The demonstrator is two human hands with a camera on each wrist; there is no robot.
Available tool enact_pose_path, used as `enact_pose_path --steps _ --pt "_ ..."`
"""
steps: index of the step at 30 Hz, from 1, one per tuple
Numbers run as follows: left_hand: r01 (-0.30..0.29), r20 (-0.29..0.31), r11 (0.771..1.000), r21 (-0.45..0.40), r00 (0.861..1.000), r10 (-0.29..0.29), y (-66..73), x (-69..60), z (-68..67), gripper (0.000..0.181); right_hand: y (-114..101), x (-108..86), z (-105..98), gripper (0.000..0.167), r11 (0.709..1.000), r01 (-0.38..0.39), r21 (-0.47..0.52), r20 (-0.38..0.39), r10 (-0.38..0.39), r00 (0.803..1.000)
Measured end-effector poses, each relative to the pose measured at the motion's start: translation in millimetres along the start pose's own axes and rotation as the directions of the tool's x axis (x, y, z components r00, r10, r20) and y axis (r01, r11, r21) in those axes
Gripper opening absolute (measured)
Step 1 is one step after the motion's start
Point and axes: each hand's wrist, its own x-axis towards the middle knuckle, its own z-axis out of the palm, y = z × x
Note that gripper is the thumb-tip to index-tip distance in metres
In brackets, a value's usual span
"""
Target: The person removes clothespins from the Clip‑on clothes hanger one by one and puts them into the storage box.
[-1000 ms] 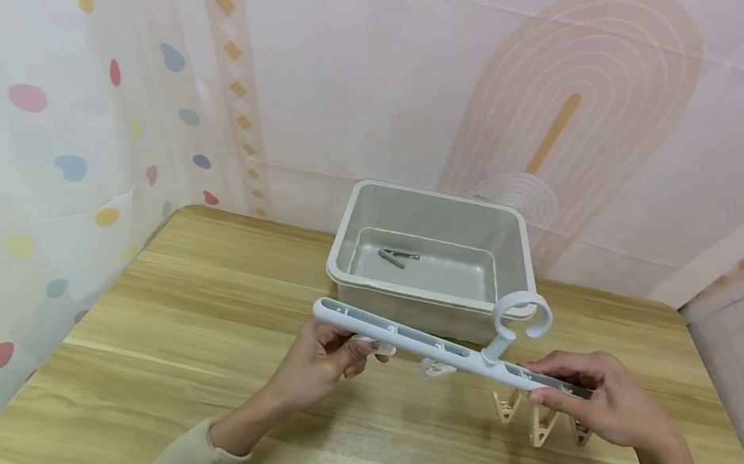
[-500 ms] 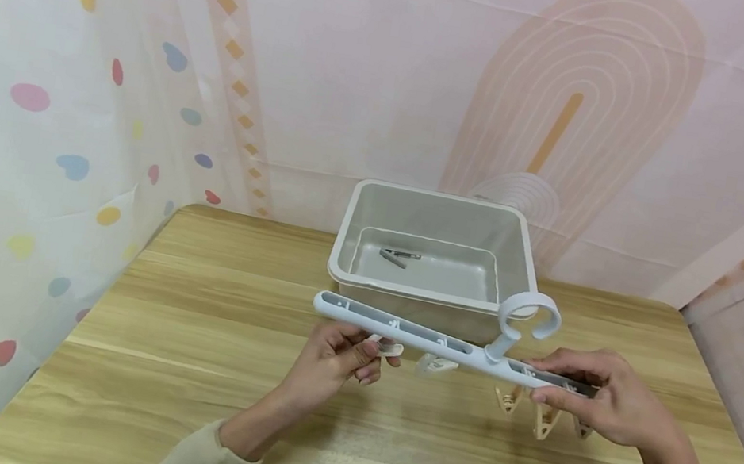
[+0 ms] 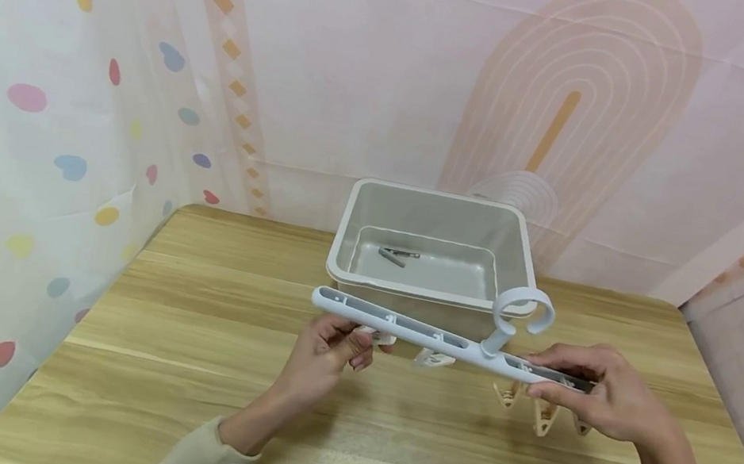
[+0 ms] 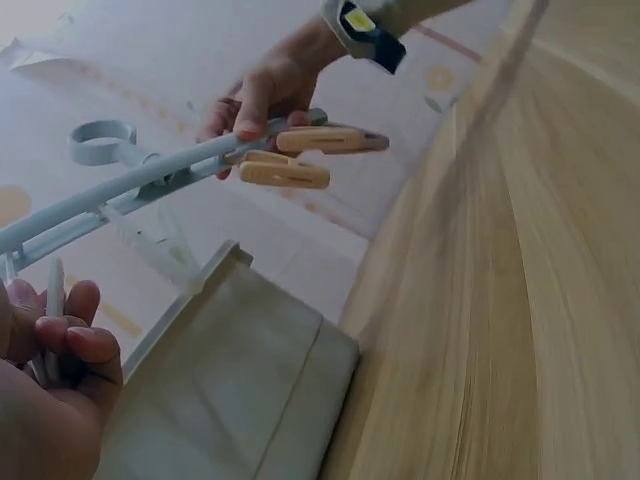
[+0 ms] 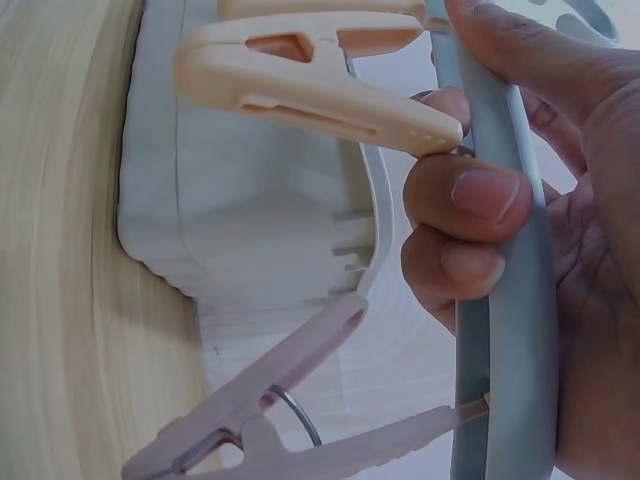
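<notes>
1. my right hand (image 3: 614, 397) is clamped around the right end of the hanger (image 3: 401, 328), which i hold above the table (image 3: 193, 366), just in front of the tub (image 3: 439, 214).
2. my left hand (image 3: 317, 356) pinches a white peg (image 3: 382, 338) just under the hanger's left part; i cannot tell whether it is fastened there (my own hand hides the join).
3. done, as i judge it: a second white peg (image 3: 432, 360), two tan pegs (image 5: 300, 90) and a pinkish peg (image 5: 300, 350) hang along the hanger.
4. left, as i judge it: settling the pinched peg, plus what looks like one grey peg (image 3: 392, 257) lying on the tub's floor.
5. so i'd call the row mostly filled, not complete.
</notes>
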Motion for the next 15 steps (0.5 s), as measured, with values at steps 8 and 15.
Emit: enact_pose_path --steps 8,15 --pt "-0.103 -0.110 0.957 0.271 0.984 0.137 -0.7 -3.8 -0.6 0.011 5.8 -4.8 1.4 0.044 0.998 0.066 0.013 -0.009 -0.066 0.998" --pt "-0.094 -0.040 0.995 0.018 0.995 0.095 -0.5 -1.8 2.1 0.019 7.7 -3.8 4.4 0.047 0.993 0.105 0.048 -0.032 -0.104 0.994"
